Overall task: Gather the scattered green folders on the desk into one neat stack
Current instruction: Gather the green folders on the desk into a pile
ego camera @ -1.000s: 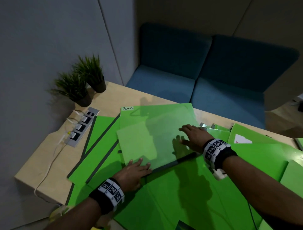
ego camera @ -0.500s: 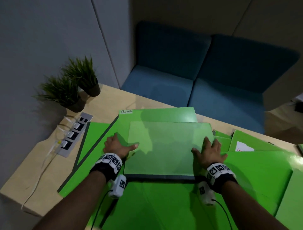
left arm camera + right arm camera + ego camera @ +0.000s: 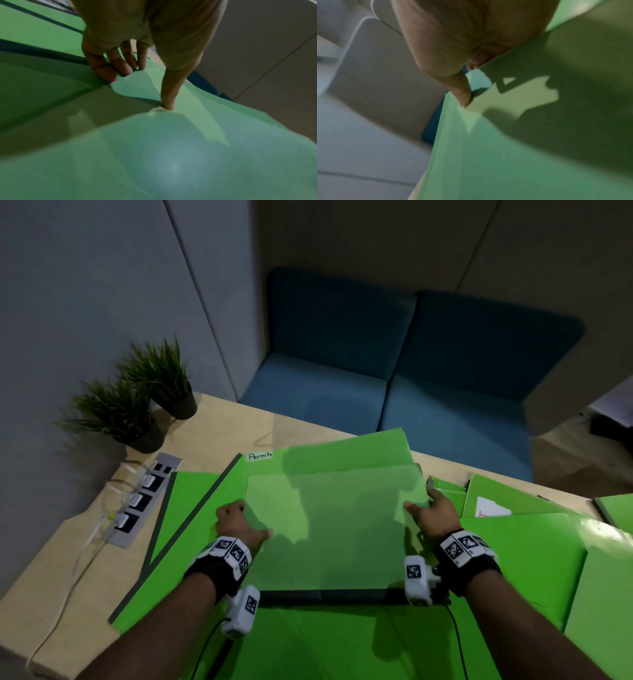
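Note:
A translucent green folder [image 3: 335, 525] with a dark spine along its near edge lies square over a green folder labelled "Permits" [image 3: 342, 446]. My left hand [image 3: 239, 525] grips its left edge: in the left wrist view the thumb [image 3: 169, 100] presses on top while the fingers [image 3: 106, 71] curl under the edge. My right hand [image 3: 431, 508] grips the right edge, thumb [image 3: 462, 93] on top, fingers hidden behind the sheet. More green folders spread around it on the left [image 3: 185, 508], the right [image 3: 531, 559] and the near side [image 3: 325, 642].
Two potted plants [image 3: 137, 412] and a power strip [image 3: 140, 501] with white cables sit at the far left of the wooden desk [image 3: 68, 559]. A blue sofa [image 3: 394, 392] stands beyond the far edge. A folder with a white label [image 3: 489, 508] lies far right.
The translucent folder has turned from askew to square over the Permits folder. Both hands went from lying flat on it to gripping its left and right edges.

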Available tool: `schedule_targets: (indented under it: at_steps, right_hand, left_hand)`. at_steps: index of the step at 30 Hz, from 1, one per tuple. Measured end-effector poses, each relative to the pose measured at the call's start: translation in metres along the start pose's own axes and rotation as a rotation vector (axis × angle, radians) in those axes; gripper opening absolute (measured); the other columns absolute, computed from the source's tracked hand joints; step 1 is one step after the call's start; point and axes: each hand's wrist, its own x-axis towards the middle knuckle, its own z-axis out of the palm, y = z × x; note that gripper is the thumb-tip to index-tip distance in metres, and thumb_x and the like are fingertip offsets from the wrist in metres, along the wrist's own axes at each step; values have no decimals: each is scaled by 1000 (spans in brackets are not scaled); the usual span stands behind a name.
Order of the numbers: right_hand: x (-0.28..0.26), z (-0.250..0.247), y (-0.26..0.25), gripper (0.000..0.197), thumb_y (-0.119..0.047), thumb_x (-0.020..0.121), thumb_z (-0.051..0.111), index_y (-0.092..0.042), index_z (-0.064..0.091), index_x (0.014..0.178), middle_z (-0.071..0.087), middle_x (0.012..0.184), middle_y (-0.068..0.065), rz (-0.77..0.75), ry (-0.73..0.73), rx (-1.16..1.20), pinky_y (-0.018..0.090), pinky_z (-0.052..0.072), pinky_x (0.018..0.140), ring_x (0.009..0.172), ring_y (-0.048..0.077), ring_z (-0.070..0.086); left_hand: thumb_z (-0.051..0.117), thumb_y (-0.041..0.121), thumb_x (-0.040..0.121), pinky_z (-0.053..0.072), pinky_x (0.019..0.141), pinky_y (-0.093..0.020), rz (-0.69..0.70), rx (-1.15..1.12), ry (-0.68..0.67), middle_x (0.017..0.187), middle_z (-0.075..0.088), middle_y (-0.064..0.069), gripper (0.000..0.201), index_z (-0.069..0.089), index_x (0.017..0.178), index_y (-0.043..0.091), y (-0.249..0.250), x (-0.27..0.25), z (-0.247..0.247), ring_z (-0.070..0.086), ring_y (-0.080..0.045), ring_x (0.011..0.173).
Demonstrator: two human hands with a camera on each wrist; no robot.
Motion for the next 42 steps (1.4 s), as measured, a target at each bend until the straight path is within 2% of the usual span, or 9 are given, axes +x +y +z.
schedule_targets:
  at_steps: [7, 11, 14, 17, 21, 28, 34, 37, 42]
  right_hand:
    - [-37, -27, 31, 71, -37, 92, 63, -1, 36, 146, 42, 149, 19, 7, 150, 343, 52, 37, 109, 131, 38, 46]
    - [-54, -46, 66, 82, -65, 81, 56, 5, 59, 123, 62, 124, 26, 58, 130, 175, 48, 46, 100, 109, 40, 61]
    - [-74, -65, 75, 42, -39, 90, 63, 0, 61, 103, 66, 110, 24, -40, 105, 2, 44, 49, 90, 97, 33, 62]
    - [-88, -83, 64, 81, -31, 80, 78, 6, 39, 140, 44, 139, 29, -214, 301, -135, 45, 35, 110, 131, 38, 41]
    - [-108, -95, 25, 95, -49, 76, 76, -8, 31, 149, 35, 152, 19, -559, 321, -290, 48, 27, 116, 139, 34, 33]
    - [-138, -106, -6, 76, -69, 69, 69, -24, 55, 128, 66, 118, 2, -652, 79, -119, 46, 51, 94, 107, 20, 63]
    - [-170, -82, 18, 32, -26, 86, 64, -31, 55, 116, 67, 110, -11, -646, -46, 241, 20, 56, 82, 93, -2, 67]
    - [-163, -87, 44, 21, -19, 91, 64, -32, 61, 106, 73, 98, -16, -581, 95, 276, 17, 53, 79, 90, 2, 69]
    - [-149, -103, 93, 36, -33, 94, 61, -19, 57, 127, 62, 129, 15, -214, 393, 401, 51, 43, 102, 119, 37, 57]
  left_hand:
    - [72, 46, 77, 40, 104, -50, 92, -286, -73, 142, 42, -7, 70, 42, 134, 19, -14, -29, -6, 49, -34, 124]
    - [69, 14, 84, 60, 71, -44, 169, -532, -165, 118, 61, -16, 58, 44, 135, 22, -1, -49, -17, 68, -30, 86]
    - [63, -1, 85, 60, 64, -44, 249, -712, -205, 97, 61, -17, 55, 50, 132, 25, 14, -69, -32, 67, -30, 84]
    - [59, -7, 85, 60, 64, -47, 353, -755, -270, 102, 61, -22, 50, 52, 126, 22, 29, -92, -43, 68, -36, 88]
    - [59, -10, 85, 58, 53, -32, 617, -648, -277, 79, 73, 0, 44, 58, 103, 30, 54, -124, -59, 70, -20, 72]
    - [58, 0, 90, 58, 77, -44, 672, -868, -80, 92, 72, 0, 43, 56, 112, 37, 73, -144, -72, 70, -18, 88]
    - [54, 24, 95, 42, 104, -48, 613, -963, -58, 120, 61, -7, 38, 43, 130, 15, 63, -148, -26, 56, -29, 115]
    - [53, 20, 95, 46, 96, -45, 608, -823, -234, 115, 61, -3, 34, 44, 128, 20, 43, -135, -2, 55, -26, 110]
    - [71, 42, 79, 30, 113, -47, 234, 288, -104, 153, 26, -13, 86, 27, 147, 12, -49, -95, 38, 27, -31, 140]
